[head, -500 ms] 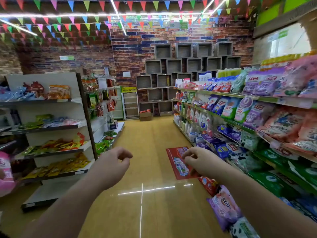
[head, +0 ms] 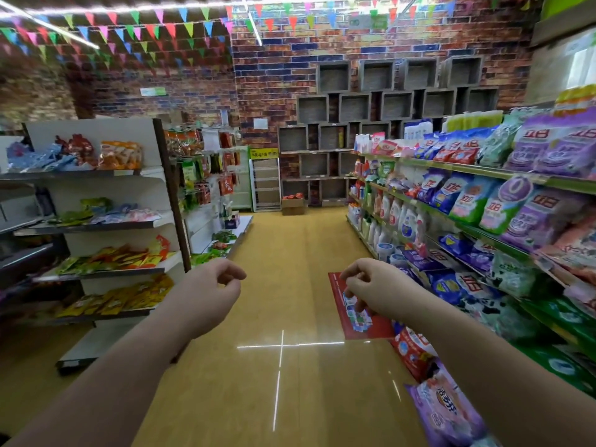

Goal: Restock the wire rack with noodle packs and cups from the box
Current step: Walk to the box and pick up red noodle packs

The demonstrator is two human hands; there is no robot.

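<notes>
Nearer now: distant box (head: 293,206), seemingly red-topped; both hands' fingers (head: 225,275) curled, empty.

Both bare forearms reach forward from the lower corners of the view, angled inward toward the middle. The left hand (head: 211,290) is held at about the same height as the right, back of the hand up, its fingers (head: 230,273) curled loosely inward with the thumb near the fingertips, gripping nothing. The right hand (head: 371,290) mirrors it, wrist slightly bent, fingers (head: 353,277) curled downward and loosely bunched, also empty. The two hands are well apart, with a clear gap between them.
</notes>
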